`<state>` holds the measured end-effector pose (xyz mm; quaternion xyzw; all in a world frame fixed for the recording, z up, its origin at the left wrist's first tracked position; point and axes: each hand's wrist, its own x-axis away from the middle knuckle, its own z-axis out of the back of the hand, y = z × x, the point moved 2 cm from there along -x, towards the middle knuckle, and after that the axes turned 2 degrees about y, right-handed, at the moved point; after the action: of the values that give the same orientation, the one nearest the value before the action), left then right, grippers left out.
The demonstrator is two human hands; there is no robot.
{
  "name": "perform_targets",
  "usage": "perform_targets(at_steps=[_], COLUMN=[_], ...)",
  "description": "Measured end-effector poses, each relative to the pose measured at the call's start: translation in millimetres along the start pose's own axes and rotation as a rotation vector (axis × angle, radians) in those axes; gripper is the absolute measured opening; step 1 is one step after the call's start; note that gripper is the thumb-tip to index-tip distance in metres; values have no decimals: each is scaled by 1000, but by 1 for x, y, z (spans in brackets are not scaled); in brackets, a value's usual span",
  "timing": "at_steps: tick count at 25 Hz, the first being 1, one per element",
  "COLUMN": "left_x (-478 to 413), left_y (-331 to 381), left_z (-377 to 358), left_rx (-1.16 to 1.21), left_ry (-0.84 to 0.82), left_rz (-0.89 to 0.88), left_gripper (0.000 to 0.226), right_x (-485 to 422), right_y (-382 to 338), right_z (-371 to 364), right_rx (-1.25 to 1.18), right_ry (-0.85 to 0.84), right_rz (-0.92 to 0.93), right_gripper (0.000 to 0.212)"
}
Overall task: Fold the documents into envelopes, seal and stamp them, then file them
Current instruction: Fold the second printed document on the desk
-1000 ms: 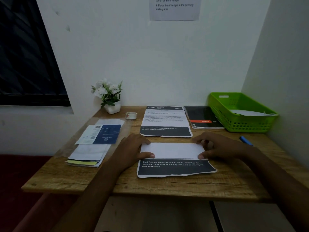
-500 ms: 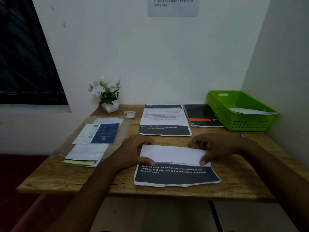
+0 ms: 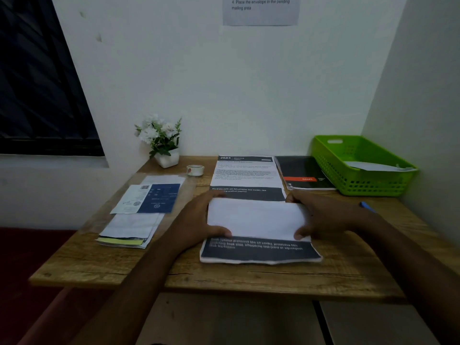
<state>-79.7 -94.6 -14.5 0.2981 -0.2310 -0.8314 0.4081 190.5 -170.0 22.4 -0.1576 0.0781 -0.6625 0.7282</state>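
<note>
Document: the document [image 3: 258,252] lies on the near middle of the desk [image 3: 224,277], its dark printed band along the near edge and its white upper part [image 3: 256,217] turned over toward the person.
Left hand: the left hand [image 3: 196,220] grasps the folded part at its left end, thumb on top near the loose edge and fingers curled round the far side.
Right hand: the right hand [image 3: 328,215] grasps the right end the same way, with the thumb pressing the near right corner.
Uncertain: the sheet is blurred, so I cannot tell whether the flap lies flat or is a little raised.
Step in hand: probably making the fold that brings the sheet down to envelope size.
Doing it well: line up the side edges of the two layers at both ends first. Then hold one end down and run the other thumb along the far crease, so the fold sets straight without skewing.
Just beyond: a second printed sheet [image 3: 246,173] lies flat, with a black notebook [image 3: 303,173] to its right.
Far right: a green basket [image 3: 368,183] holds something white, likely the filing place.
Right: a blue pen [image 3: 367,206] lies near the right wrist.
Left: a stack of papers [image 3: 129,227] lies well apart from the fold, a roll of tape [image 3: 195,169] farther back.
</note>
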Motion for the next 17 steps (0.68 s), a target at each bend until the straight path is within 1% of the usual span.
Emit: perform_targets(at_steps=[2,5,8,10,12,13,14,17], left_x=[-3,-9,-9,-9,-8,-7,-7,-7], left_y=[1,-1,-6,-9,-10,-11,-12,-16], left_z=[1,-2,-3,-2,-2,-2,-2,-4], left_rx=[-43,-206,-209,-208,-177,-157,-147,-197], left_ry=[106,202,258,259,244,233,223,190], left_rz=[16,15,3,-28,-89,-121,-147,-171], left_gripper=[81,52,35,27,18,19,24,33], right_x=[0,0,3,6,8,8,9,11], right_y=[-5,-12,-12,-10,-9,-8,-7,0], right_z=[-1,-3,-5,-7,-9,-10,-11,-19], right_rx=[77,234,248,246,263,253,236,235], right_ry=[142,335,446,468,453,442,426,347], right_rz=[-34,-26,23,58,81,85,85,108], right_gripper=[59,50,41,33,28,30,33,36])
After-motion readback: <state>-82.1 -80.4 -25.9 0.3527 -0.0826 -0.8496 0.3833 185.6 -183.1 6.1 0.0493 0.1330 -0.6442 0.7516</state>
